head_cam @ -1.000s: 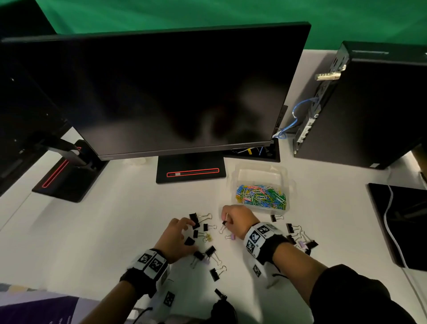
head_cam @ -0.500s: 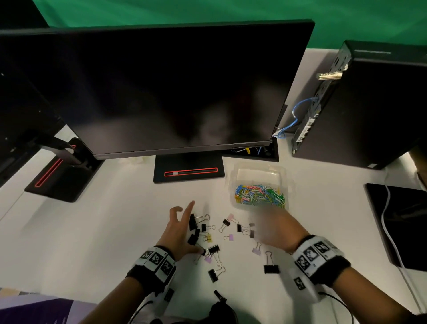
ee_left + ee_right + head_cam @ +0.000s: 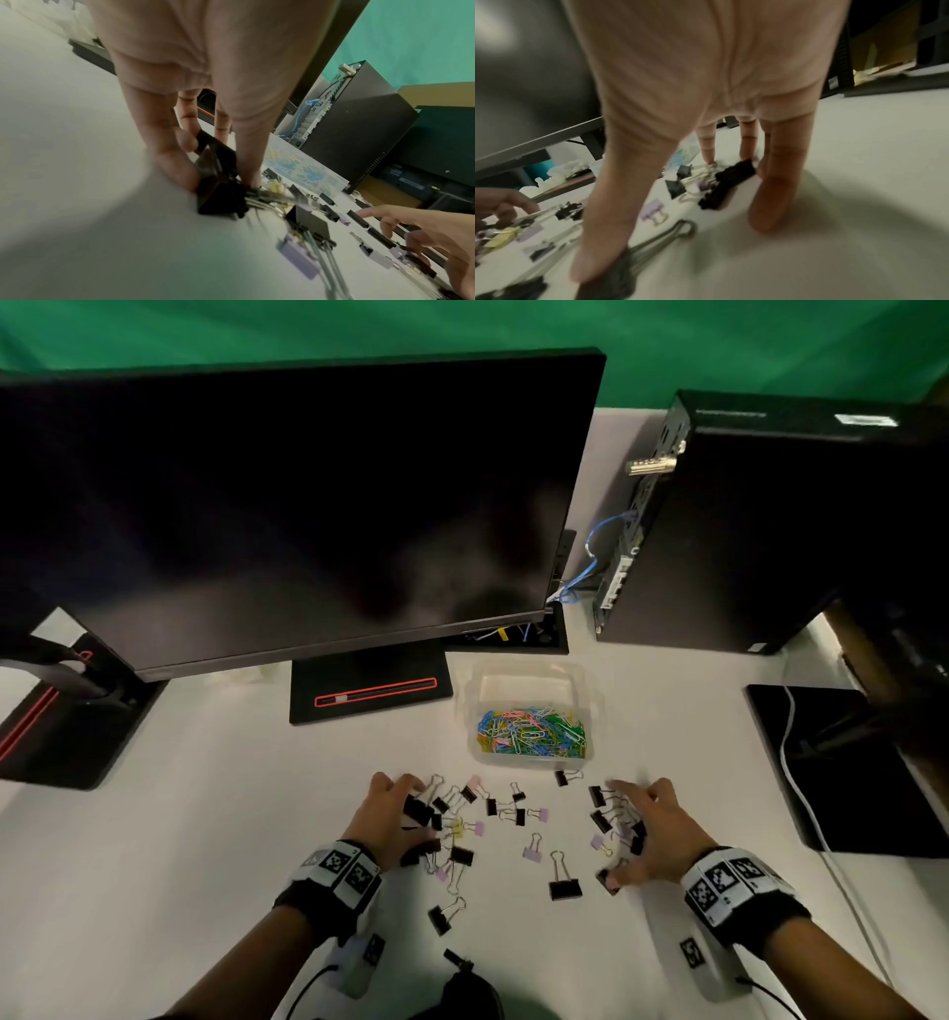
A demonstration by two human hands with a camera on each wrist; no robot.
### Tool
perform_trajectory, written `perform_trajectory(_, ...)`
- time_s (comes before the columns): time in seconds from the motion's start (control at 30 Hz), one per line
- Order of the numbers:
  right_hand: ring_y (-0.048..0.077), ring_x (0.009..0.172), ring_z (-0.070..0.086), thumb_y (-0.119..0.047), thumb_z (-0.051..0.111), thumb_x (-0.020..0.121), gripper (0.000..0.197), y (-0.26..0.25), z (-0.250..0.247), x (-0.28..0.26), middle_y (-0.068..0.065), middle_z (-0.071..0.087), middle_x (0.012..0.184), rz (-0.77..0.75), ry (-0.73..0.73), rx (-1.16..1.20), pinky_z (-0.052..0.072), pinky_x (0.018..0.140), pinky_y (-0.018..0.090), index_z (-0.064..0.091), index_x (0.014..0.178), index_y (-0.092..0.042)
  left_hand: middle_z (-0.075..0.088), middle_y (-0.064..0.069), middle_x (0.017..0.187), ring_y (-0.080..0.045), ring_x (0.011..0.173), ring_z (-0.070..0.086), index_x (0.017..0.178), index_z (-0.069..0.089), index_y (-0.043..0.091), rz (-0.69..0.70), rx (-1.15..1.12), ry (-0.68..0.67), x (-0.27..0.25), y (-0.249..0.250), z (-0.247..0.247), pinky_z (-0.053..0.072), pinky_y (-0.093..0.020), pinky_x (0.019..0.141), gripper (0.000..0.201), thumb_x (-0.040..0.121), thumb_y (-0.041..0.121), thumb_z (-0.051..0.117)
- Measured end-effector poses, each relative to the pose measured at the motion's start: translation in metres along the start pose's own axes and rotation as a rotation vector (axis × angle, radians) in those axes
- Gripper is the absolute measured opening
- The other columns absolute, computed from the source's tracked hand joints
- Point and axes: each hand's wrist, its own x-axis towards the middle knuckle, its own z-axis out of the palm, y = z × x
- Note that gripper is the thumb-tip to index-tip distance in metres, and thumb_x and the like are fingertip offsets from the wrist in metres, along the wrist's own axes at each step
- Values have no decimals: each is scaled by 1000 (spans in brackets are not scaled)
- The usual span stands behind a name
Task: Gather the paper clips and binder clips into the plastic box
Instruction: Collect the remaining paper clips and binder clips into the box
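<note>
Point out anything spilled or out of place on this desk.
Binder clips lie scattered loose on the desk, in front of the box, between the left hand and the right hand. They belong in the box, which holds only coloured paper clips. Nothing looks damaged.

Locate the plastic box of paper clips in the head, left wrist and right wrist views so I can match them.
Head: plastic box right of centre, just in front of the monitor.
Left wrist: box centre right, seen side-on.
Right wrist: only a blurred sliver of the box, upper centre, between the right hand's thumb and forefinger.
Shared landmark: the monitor, a dark band upper right in the left wrist view, upper left in the right wrist view.
</note>
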Motion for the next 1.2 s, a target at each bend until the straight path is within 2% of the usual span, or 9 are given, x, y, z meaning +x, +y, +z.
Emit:
perform_trajectory(0.1, 22, 109, 48, -42, 87, 45, 111, -12, 6, 6, 1, 23, 117, -59, 14, 54, 44, 99, 29, 27, 138, -30, 38, -6, 124, -18, 92, 53, 123, 44, 19, 49, 25, 22, 2, 9, 6, 49, -26, 89, 45, 83, 24, 64)
perform_trajectory(0.17, 20, 105, 49, -40, 85, 49, 103, -23, 12, 9, -1, 22, 113, -95, 29, 62, 45, 97, 27, 31, 135, -29, 36, -7, 130, -21, 103, 54, 126, 42, 17, 64, 15, 28, 3, 17, 11, 48, -28, 95, 47, 84, 21, 62)
perform_trajectory(0.27, 22, 109, 48, -47, 84, 47, 106, -42, 23, 11, -1, 23, 115, -143, 19, 67, 44, 99, 29, 31, 136, -27, 28, -5, 136, -25, 117, 49, 137, 31, 19, 60, -36, -25, 5, 30, 18, 46, -31, 100, 70, 77, 28, 66)
perform_trajectory(0.4, 21, 113, 42, -60, 82, 39, 116, -62, 38, 14, -1, 26, 118, -186, -2, 45, 41, 104, 35, 28, 137, -29, 21, -4, 135, -27, 123, 36, 144, 19, 26, 93, 21, -132, 6, 46, 30, 40, -40, 104, 102, 61, 47, 75)
perform_trajectory(0.57, 25, 105, 43, -43, 83, 44, 102, -77, 48, 17, 3, 31, 116, -208, 36, -59, 47, 94, 40, 32, 131, -30, 25, -5, 126, -27, 114, 33, 141, 20, 28, 166, 199, -173, 6, 61, 43, 41, -42, 101, 111, 51, 49, 82)
perform_trajectory(0.7, 27, 101, 47, -36, 79, 55, 80, -79, 45, 20, 6, 36, 114, -177, 43, -49, 48, 90, 39, 38, 124, -30, 31, -7, 121, -29, 110, 37, 133, 30, 29, 153, 209, -173, 10, 65, 42, 44, -43, 96, 90, 59, 46, 79)
perform_trajectory(0.9, 25, 77, 52, -37, 72, 61, 56, -81, 39, 25, 1, 36, 99, -172, -13, -76, 50, 75, 35, 39, 104, -26, 34, -9, 114, -30, 104, 42, 115, 39, 26, 148, 177, -187, 14, 64, 36, 45, -45, 93, 57, 70, 37, 73)
perform_trajectory(1.07, 30, 90, 56, -35, 64, 70, 47, -83, 42, 29, 4, 39, 99, -169, 32, -201, 44, 72, 34, 36, 104, -20, 34, -6, 108, -28, 97, 44, 104, 38, 23, 170, 166, -173, 14, 65, 36, 47, -41, 87, 38, 77, 27, 65)
perform_trajectory(1.2, 31, 91, 56, -33, 63, 72, 36, -82, 41, 32, 6, 42, 102, -197, 18, -243, 45, 73, 34, 42, 98, -20, 34, -2, 105, -28, 96, 45, 100, 43, 19, 207, 188, -202, 15, 62, 33, 45, -37, 86, 26, 81, 23, 60)
